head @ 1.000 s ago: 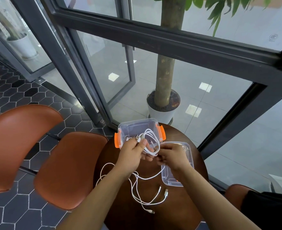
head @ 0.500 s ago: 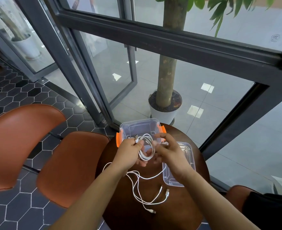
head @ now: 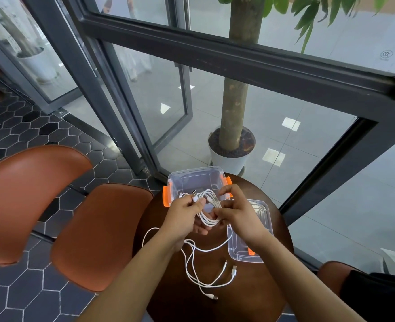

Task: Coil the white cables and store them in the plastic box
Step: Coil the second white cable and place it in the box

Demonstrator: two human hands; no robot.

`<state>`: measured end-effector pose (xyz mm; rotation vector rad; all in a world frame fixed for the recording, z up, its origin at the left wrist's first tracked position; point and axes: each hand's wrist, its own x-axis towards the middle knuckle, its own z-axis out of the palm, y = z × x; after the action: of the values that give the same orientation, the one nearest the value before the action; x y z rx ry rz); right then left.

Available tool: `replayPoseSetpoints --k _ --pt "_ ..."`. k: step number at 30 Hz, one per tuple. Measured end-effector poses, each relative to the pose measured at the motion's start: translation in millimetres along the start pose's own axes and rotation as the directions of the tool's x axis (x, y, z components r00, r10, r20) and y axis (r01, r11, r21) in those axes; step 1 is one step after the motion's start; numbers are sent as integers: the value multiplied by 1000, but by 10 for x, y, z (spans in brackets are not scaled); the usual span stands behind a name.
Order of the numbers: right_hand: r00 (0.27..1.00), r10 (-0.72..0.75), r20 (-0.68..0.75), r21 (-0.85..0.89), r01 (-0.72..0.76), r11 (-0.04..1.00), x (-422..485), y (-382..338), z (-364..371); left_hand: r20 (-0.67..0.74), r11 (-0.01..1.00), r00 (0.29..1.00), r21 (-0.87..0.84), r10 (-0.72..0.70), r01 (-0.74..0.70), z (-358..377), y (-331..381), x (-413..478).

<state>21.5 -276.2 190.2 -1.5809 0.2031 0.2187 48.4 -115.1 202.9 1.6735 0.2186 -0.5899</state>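
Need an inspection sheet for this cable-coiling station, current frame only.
Surface: round dark table.
Job's things: open plastic box at far edge; clear lid lies to its right.
Clutter: nothing seen.
Grippers: left hand and right hand both grip the coiled cable by the box.
Cables: loose white cable trails on the table, nearer the person.
Surroundings: brown chairs left, potted tree behind glass.

Single view: scene is seen from head height, wide-angle, aimed forward and down, held close over the worktop (head: 238,307).
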Motion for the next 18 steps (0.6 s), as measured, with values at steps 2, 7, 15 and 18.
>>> replayPoseSetpoints --k 2,7,15,18 --pt "1000 -22 13 3 22 1000 -4 11 -3 4 999 1000 -35 2 -2 3 -4 2" --pt "996 -89 -21 -157 84 984 -16 84 48 32 997 999 -69 19 -17 -23 -17 11" --pt "885 -404 -232 -587 203 783 40 212 129 -2 988 1000 151 29 -28 -6 -51 45" --pt "843 -447 -300 -484 269 833 -28 171 178 -94 991 995 127 -23 35 -21 -102 98"
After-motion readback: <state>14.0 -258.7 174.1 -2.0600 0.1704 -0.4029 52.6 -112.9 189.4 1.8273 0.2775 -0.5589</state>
